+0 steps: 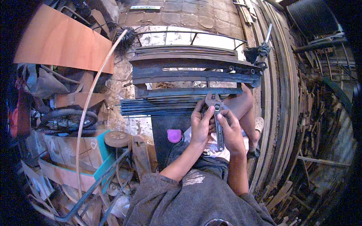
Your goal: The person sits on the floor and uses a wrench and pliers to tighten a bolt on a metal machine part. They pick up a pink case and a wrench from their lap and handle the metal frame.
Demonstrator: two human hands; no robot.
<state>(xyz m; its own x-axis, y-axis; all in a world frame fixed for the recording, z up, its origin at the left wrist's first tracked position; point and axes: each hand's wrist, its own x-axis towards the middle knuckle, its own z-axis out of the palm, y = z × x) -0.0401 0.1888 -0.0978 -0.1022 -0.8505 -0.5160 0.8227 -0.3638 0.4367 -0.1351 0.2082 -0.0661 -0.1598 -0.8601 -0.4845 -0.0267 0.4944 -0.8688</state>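
My left hand point(201, 126) and my right hand point(230, 132) both grip a dark metal adjustable wrench point(219, 130), whose jaws point away from me and whose handle hangs down between my palms. My left thumb lies beside the wrench's head; my right thumb rests near its adjusting screw. Just beyond the jaws is a dark steel frame point(158, 91) with long rails, and under it lies a bundle of thin rods point(143, 107). A small purple object point(174, 136) lies on a dark surface left of my wrists.
My bent leg and sandal point(258, 125) are at the right, beside long timber strips point(279, 113). On the left are an orange board point(64, 39), a spoked wheel point(68, 120), a turquoise-edged box point(94, 158), bent tubing and a long pale rod point(90, 94). A metal clamp point(264, 52) stands beyond.
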